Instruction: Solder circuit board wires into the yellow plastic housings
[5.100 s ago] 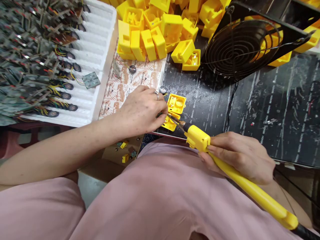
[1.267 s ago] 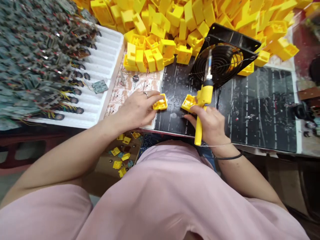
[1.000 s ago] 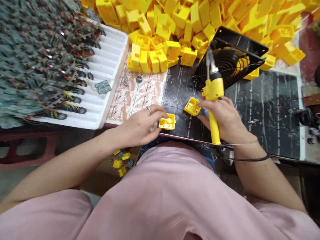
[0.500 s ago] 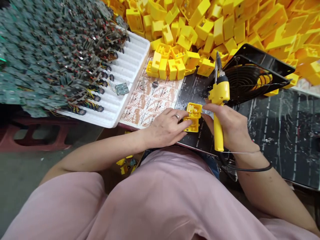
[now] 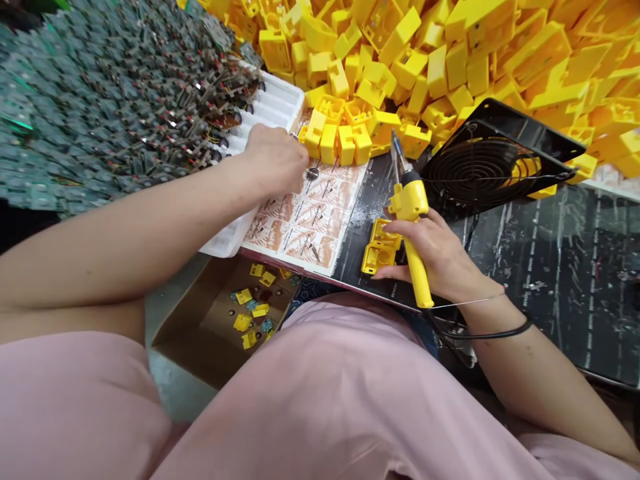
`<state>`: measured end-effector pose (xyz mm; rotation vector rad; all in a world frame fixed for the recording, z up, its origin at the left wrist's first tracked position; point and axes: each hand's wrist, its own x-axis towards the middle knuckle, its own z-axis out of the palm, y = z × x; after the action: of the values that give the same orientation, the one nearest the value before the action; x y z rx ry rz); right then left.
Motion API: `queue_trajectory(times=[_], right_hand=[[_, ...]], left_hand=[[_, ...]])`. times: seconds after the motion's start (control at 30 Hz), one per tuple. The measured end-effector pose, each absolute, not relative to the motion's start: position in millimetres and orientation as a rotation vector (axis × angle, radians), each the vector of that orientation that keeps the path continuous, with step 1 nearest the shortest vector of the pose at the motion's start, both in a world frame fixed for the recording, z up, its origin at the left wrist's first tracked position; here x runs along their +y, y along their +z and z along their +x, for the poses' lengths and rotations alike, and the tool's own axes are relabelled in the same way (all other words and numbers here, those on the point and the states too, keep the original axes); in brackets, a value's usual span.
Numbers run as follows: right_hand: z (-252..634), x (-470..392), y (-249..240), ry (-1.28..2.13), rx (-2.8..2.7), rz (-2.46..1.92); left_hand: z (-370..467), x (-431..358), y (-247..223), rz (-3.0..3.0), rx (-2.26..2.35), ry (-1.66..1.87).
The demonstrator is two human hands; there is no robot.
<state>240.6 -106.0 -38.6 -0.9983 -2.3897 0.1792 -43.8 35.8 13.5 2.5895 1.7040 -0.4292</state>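
Note:
My left hand (image 5: 278,160) is over the right edge of the white ribbed tray (image 5: 225,239), its fingers curled and mostly hidden; whatever they hold cannot be made out. My right hand (image 5: 435,250) grips a yellow soldering-type tool (image 5: 413,200) whose metal tip points up and away. The thumb and a finger of that hand also touch an open yellow housing (image 5: 380,257) lying on the black mat (image 5: 560,267). A small round dark part (image 5: 313,174) rests on the patterned sheet (image 5: 325,213) beside my left hand.
Green circuit boards (image 5: 115,100) with wires are heaped on the left. Yellow housings (image 5: 425,53) are piled along the back, a small group (image 5: 337,137) nearer. A black fan (image 5: 495,157) stands right of the tool. Below the table edge, a cardboard box (image 5: 200,333) holds loose parts.
My left hand has left the yellow housing and moved up and left to the tray. My right hand has shifted left with the tool, its thumb and finger now at the housing.

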Motion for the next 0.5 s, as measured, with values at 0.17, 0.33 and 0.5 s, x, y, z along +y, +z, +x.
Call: queue_trajectory(times=[0.17,0.33,0.5], right_hand=[[235,-111,-46,0.22,-2.459,-1.011],[231,-113,-47,0.252,-2.422,-1.036],[238,-139,-19,0.185,-2.169,-1.05]], left_hand=[[-42,19,32,2.642,1.667,-0.636],[-61,3,37,2.648,1.625,-0.397],[-69,-7,19,2.351,1.319,0.128]])
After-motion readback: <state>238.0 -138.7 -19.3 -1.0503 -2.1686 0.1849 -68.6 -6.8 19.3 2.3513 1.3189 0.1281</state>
